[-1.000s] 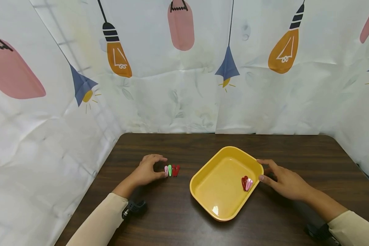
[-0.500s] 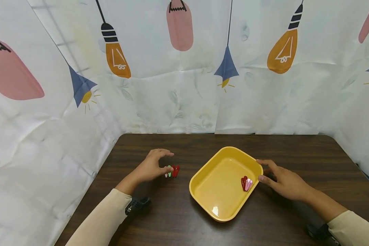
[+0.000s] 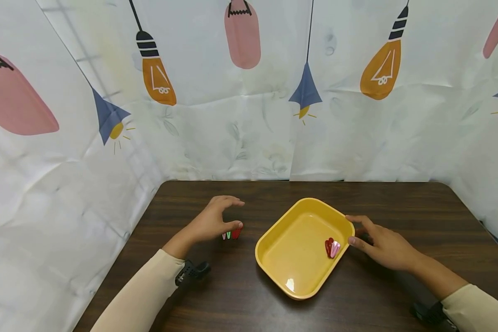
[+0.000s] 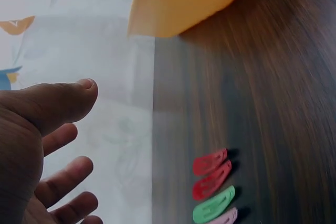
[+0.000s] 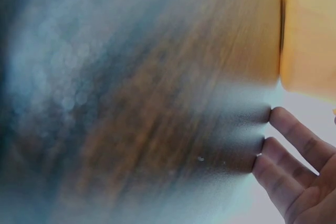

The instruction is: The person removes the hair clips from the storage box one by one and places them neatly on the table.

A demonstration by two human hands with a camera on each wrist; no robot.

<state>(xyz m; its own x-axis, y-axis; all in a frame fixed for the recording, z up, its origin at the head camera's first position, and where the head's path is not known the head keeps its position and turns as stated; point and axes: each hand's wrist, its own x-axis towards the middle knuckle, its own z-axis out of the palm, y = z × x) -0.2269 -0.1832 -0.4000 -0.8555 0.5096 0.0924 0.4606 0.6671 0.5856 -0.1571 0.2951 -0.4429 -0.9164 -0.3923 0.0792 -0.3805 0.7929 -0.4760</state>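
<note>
Red, green, pink hair clips (image 3: 231,234) in short row on dark wood tabletop (image 3: 240,295), left of yellow tray (image 3: 274,258). Left hand (image 3: 216,221) hovers right over row, fingers loosely spread, thumb near red end, gripping nothing; wrist view shows clips (image 4: 214,184) lying free below palm. Two more clips (image 3: 332,247), red and pink, inside tray by right wall. Right hand (image 3: 382,246) rests at tray's right rim, fingers relaxed, touching edge.

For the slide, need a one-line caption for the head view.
Left hand hovers over hair clips on the table; right hand steadies the yellow tray.
</note>
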